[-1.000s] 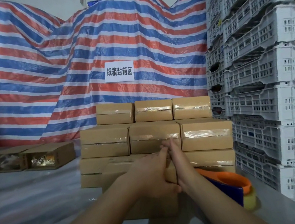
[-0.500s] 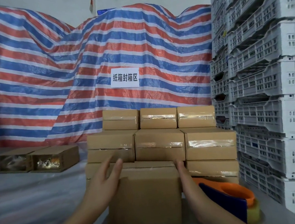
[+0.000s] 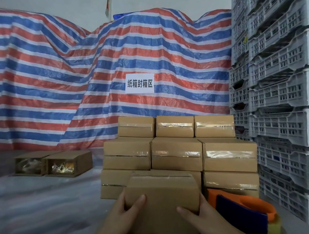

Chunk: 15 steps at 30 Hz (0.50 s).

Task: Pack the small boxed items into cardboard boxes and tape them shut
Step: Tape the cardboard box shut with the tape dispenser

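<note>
Cardboard box (image 3: pixel 162 196), judged light and rigid, sits clamped at both ends by left hand (image 3: pixel 121 215) and right hand (image 3: pixel 199 215).

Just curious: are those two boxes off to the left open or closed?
Open. The two boxes on the left lie on their sides with no flap across the side facing the camera, and shiny packed items show inside.

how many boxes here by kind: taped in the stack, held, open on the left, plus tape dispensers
taped stack boxes: 9 (one mostly hidden)
held box: 1
open boxes: 2
tape dispenser: 1
total: 13
</note>
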### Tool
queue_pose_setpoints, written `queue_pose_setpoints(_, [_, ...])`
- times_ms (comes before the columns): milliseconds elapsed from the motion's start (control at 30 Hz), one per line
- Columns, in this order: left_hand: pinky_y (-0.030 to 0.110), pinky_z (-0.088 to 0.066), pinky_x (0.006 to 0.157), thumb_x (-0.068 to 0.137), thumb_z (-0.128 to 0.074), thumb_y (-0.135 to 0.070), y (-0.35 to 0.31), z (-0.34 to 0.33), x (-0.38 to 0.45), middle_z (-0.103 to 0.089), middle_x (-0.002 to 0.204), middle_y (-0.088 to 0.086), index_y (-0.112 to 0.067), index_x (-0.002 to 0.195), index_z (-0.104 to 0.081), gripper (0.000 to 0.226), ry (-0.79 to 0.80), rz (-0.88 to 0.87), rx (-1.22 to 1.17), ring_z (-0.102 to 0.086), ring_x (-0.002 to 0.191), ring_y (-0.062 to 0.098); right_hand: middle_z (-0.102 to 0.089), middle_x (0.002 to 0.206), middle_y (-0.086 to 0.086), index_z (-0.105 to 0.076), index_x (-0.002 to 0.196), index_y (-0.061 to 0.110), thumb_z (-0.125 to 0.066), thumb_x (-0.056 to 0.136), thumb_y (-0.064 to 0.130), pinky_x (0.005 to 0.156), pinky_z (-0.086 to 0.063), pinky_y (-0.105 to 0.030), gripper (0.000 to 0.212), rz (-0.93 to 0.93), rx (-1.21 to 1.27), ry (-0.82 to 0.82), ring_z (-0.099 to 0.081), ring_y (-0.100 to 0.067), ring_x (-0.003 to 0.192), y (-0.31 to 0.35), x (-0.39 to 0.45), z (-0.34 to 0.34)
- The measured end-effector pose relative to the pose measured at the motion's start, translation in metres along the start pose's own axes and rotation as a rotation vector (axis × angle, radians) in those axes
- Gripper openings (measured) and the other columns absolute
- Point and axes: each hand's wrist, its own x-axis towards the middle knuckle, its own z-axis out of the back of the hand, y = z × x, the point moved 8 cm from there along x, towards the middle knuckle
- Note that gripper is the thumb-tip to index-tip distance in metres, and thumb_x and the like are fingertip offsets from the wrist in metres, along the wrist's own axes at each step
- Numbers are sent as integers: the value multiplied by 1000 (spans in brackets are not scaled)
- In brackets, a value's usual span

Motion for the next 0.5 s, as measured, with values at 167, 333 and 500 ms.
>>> queue_pose_setpoints(167, [21,-48,71,68,-67,-54,-14,14,-6,-67,99,-13,-39,114,-55,49,-156,-95,23,-62,92,1,-56,117,27,-27,150,42,-73,65,59,78,-42,-9,98,112,3,-99,-50,10,104,15,-7,2])
queue_pose_setpoints(333, [29,-48,74,75,-62,-63,-68,37,-1,-60,109,-12,-38,120,-49,53,-331,-214,22,-59,98,8,-61,110,17,-41,143,37,-68,57,70,57,-48,-10,96,212,162,-266,-58,-1,94,76,-2,8])
queue_pose_setpoints(500, [22,-50,82,74,-64,-58,-139,62,20,-60,113,-22,-39,125,-49,57,-262,-450,-17,-61,97,-6,-57,138,4,-37,151,23,-62,81,70,103,-47,-39,88,177,228,-361,-56,-20,119,142,39,21])
